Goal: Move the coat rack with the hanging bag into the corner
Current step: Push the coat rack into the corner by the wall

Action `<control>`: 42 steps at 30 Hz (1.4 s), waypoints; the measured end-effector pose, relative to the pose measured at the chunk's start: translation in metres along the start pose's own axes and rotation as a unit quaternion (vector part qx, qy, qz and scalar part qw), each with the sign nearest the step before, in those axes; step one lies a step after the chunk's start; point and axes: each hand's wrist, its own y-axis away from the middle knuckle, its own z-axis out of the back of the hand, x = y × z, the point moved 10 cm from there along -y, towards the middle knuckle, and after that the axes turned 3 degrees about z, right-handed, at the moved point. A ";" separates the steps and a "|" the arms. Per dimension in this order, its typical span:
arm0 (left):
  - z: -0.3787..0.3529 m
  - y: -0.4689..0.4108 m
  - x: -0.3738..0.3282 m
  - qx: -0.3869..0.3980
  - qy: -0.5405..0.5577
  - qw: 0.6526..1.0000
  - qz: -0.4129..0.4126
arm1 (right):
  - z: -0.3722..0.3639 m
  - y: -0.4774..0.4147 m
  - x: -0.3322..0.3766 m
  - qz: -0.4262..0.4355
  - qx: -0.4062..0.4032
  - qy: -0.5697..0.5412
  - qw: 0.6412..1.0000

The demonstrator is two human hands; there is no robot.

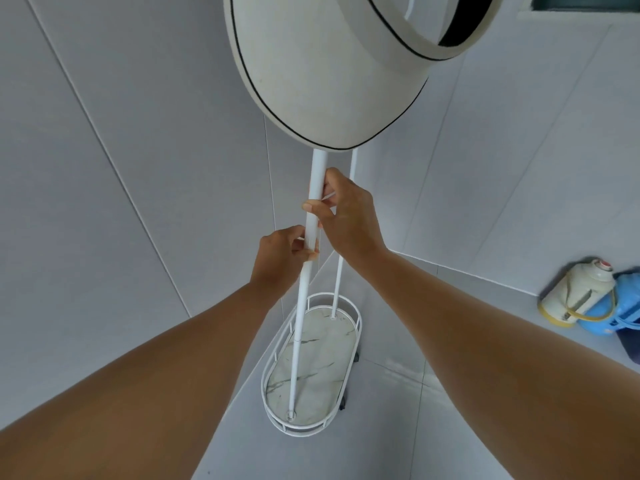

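Note:
A white coat rack stands on the grey tiled floor, close to the corner where two walls meet. Its near pole (300,299) rises from an oval, marble-patterned base (313,368) with a white wire rail and small dark wheels. A cream bag (322,64) with thin black piping hangs from the top and hides the upper poles. My left hand (282,252) grips the near pole; my right hand (341,211) grips it just above. A thinner second pole (341,268) runs behind my right wrist.
Grey tiled walls close in on the left and behind the rack. At the right, on the floor by the wall, stand a cream and yellow thermos jug (576,292), a blue container (613,306) and a dark object at the frame edge.

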 end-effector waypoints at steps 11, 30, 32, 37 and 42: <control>-0.024 -0.118 0.009 -0.015 -0.009 1.000 0.001 | -0.030 -0.099 -0.063 -0.011 -0.018 -0.020 1.000; -0.064 -0.294 0.011 -0.028 -0.001 0.999 -0.040 | -0.070 -0.249 -0.154 -0.016 -0.012 0.029 0.999; -0.076 -0.313 0.006 -0.021 0.004 0.999 -0.039 | -0.066 -0.265 -0.170 -0.014 -0.014 0.027 0.999; -0.102 -0.353 -0.005 -0.025 0.005 0.999 -0.038 | -0.060 -0.299 -0.206 -0.007 -0.015 0.020 1.000; -0.137 -0.404 -0.026 -0.026 -0.008 0.999 -0.035 | -0.044 -0.343 -0.255 -0.016 -0.015 0.008 1.000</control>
